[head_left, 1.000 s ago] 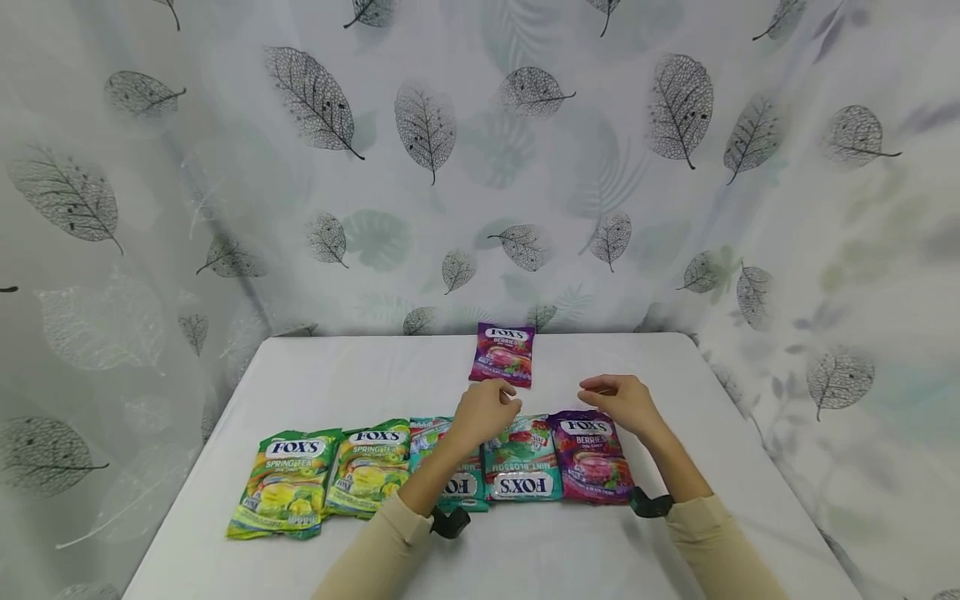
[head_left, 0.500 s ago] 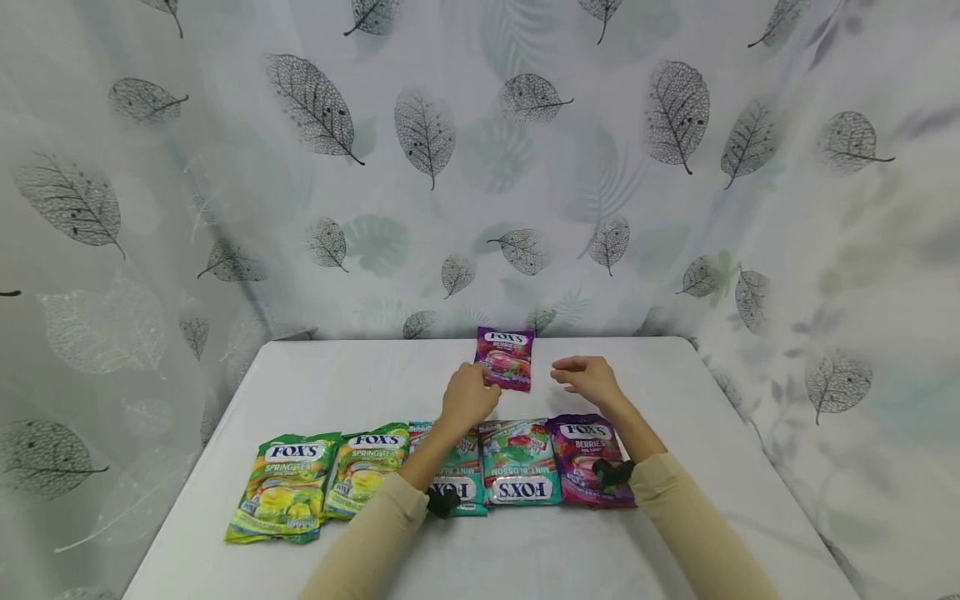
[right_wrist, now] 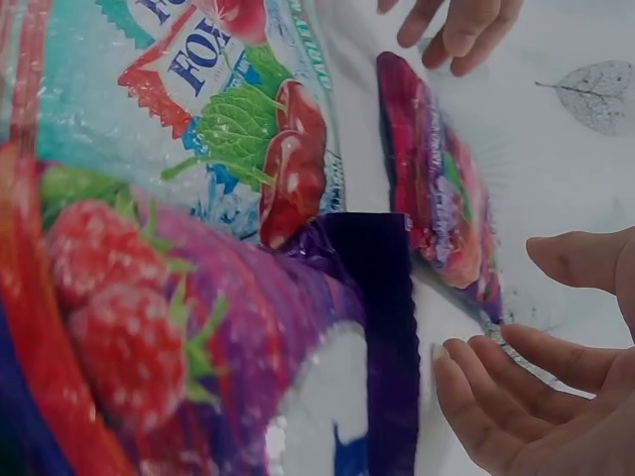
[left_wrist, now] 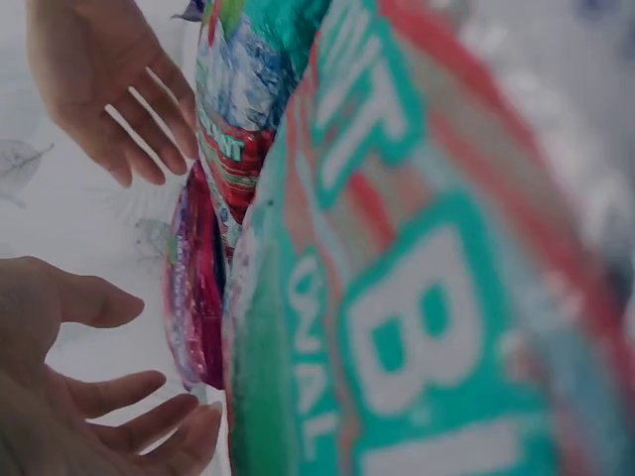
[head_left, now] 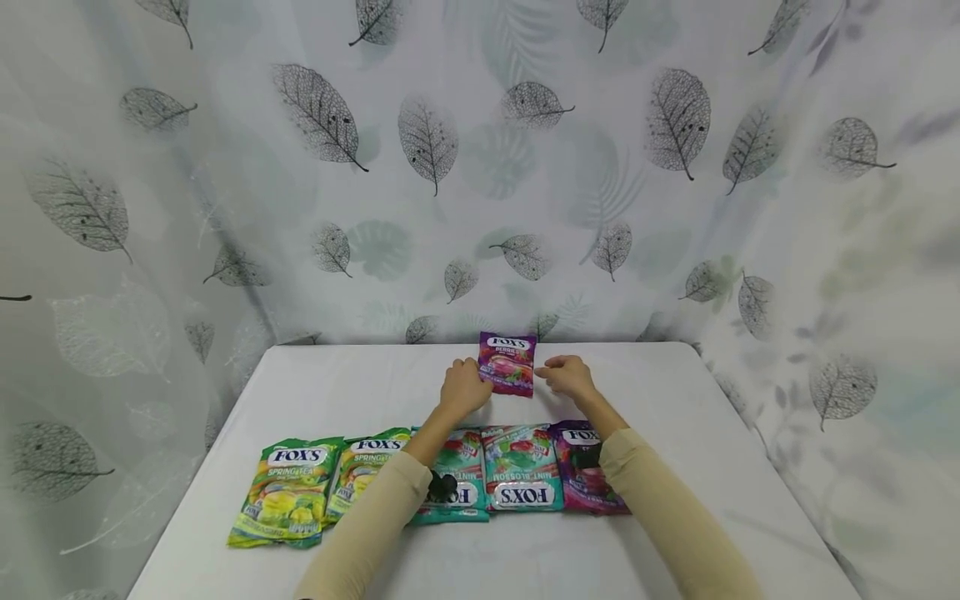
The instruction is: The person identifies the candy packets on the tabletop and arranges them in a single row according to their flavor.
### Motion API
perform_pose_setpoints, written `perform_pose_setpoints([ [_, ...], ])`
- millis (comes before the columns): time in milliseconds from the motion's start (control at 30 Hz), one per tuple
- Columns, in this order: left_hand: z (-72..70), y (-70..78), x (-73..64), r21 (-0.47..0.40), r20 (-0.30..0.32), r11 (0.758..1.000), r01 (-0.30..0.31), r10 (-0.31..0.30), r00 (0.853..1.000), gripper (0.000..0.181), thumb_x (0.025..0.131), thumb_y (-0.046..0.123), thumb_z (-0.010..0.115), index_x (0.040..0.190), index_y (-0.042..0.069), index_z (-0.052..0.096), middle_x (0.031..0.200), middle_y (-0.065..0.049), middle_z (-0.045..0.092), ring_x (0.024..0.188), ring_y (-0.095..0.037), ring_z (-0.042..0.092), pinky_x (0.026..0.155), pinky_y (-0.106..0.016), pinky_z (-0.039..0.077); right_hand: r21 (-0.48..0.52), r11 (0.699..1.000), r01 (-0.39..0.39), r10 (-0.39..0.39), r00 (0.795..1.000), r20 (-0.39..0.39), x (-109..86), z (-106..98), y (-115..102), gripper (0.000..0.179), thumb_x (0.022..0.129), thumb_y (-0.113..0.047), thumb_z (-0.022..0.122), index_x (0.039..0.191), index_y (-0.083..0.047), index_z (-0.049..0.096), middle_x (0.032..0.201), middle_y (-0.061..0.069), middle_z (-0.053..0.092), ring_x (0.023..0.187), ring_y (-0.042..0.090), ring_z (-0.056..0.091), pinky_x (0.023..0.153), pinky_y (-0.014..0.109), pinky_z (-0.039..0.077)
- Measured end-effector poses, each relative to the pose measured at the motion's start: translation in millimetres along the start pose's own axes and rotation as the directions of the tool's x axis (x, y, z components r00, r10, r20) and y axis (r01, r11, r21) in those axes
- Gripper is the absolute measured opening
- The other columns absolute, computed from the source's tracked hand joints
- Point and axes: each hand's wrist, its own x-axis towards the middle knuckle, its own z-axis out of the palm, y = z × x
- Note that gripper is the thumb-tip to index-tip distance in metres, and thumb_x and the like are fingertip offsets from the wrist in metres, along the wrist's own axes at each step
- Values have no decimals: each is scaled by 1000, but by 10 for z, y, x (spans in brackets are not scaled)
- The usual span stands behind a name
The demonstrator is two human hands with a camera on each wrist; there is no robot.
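Note:
A purple FOX'S Berries candy bag lies at the back of the white table, its print facing up. My left hand is at the bag's left edge, its fingertips overlapping that edge in the head view. On the other side, my right hand points its fingers at the bag's right edge, a narrow gap between. The left wrist view shows the left hand with fingers apart and thumb raised, beside the purple bag. Relaxed, spread fingers also show on the right hand in the right wrist view.
A row of candy bags lies nearer the person: two green Spring Tea bags, two teal Mint Blossom bags and another purple Berries bag. Both forearms pass over this row. A leaf-patterned curtain hangs behind the table.
Both hands have moved forward, away from the person, to the far purple bag. The right hand has also shifted left, closing on the bag's right side. The row of bags stays put.

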Motion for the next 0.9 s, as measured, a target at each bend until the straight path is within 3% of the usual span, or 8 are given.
perform_pose_setpoints([
  [367, 138, -140, 164, -68, 13, 998, -1, 1, 1000, 43, 93, 15, 63, 125, -13, 59, 112, -28, 65, 105, -42, 64, 95, -52, 52, -9, 997, -74, 74, 997, -24, 174, 223, 10, 42, 95, -25, 75, 123, 6, 70, 113, 24, 74, 101, 32, 74, 75, 32, 62],
  [533, 197, -175, 293, -51, -22, 999, 8, -10, 1000, 24, 90, 10, 60, 97, -12, 67, 96, -27, 68, 86, -37, 65, 81, -50, 55, -32, 997, -73, 72, 997, -33, 240, 261, -37, 37, 92, -23, 77, 114, 7, 74, 100, 19, 77, 83, 23, 75, 67, 30, 61],
  [667, 230, -221, 369, -56, -25, 997, 44, -46, 999, 15, 85, 6, 59, 71, 0, 59, 79, -19, 65, 69, -27, 53, 64, -42, 49, -116, 991, -64, 58, 997, -58, 279, 295, -35, 37, 91, -25, 80, 112, 5, 76, 99, 17, 77, 82, 24, 74, 69, 32, 60],
  [767, 253, -245, 396, -76, 5, 995, 65, -65, 998, 22, 85, 5, 59, 64, 8, 51, 71, -11, 59, 64, -22, 46, 56, -34, 40, -171, 983, -67, 52, 994, -93, 284, 315, -8, 35, 91, -25, 80, 113, 2, 78, 105, 16, 77, 90, 27, 72, 76, 34, 57],
  [900, 249, -244, 384, -155, 41, 982, 109, -103, 994, 20, 86, 5, 63, 66, 5, 59, 70, -6, 57, 61, -18, 45, 53, -28, 36, -121, 990, -76, 63, 992, -107, 259, 317, 2, 33, 92, -21, 79, 115, 2, 77, 114, 20, 74, 93, 28, 69, 76, 34, 55],
])
